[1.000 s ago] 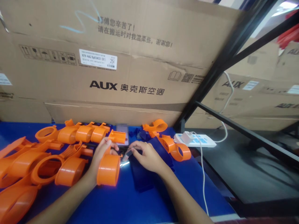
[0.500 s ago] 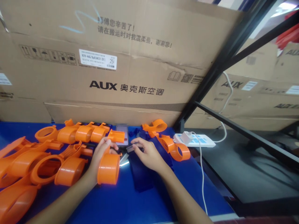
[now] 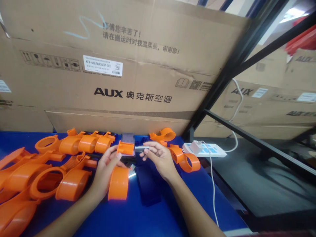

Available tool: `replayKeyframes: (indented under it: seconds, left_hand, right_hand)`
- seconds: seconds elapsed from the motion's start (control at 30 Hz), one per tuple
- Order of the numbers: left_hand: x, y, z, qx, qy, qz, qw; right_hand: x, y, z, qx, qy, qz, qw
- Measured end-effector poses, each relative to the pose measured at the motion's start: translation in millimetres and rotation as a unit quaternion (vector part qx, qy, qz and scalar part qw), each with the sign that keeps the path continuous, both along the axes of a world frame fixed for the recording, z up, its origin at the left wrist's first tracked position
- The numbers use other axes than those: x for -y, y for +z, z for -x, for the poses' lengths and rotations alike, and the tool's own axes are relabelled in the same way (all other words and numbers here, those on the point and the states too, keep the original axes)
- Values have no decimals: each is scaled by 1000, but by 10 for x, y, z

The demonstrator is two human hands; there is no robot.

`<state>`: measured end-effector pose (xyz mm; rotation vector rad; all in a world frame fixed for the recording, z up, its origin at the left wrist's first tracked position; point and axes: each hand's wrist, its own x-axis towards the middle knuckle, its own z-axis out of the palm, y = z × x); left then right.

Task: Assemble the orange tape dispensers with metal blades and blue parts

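My left hand (image 3: pixel 107 168) is closed round an orange plastic tape dispenser (image 3: pixel 118 184), its ring hanging low and its flat end piece (image 3: pixel 125 148) pointing right. Between the fingertips of my right hand (image 3: pixel 158 156) is a thin, light metal strip (image 3: pixel 142 148) with what looks like a toothed edge. The strip's left tip is close to the dispenser's end piece; I cannot tell whether they touch. Below my right hand lie dark blue flat pieces (image 3: pixel 148 187). Behind the dispenser is a phone (image 3: pixel 127 137), partly covered.
Several orange dispensers (image 3: pixel 71 186) crowd the left of the blue table (image 3: pixel 98 217). More orange dispensers (image 3: pixel 190 162) lie at right, beside a white power strip (image 3: pixel 212 149) with a cable (image 3: pixel 213 191). A large carton (image 3: pixel 138 75) stands behind, next to a black metal frame (image 3: pixel 222 85).
My right hand has lifted the metal strip from above the dark blue pieces and turned it toward the dispenser. My left hand has shifted slightly right, tilting the dispenser.
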<state>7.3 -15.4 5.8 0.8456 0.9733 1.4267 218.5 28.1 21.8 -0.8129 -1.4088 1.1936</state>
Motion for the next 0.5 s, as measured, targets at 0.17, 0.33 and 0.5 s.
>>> replayKeyframes:
  seconds: [0.17,0.33,0.5]
  left_hand:
    - [63,93,-39,15,-4,-6,1000]
    - [62,73,-72,34,6,3,999]
    - [36,-5,-77,29,-1,-4,1000]
  right_hand:
    - [30,46,33,-40,0,8,999]
    - [14,29,35,-14,-64,-10,998]
    - [-10,16,7,-32,-91,6,995]
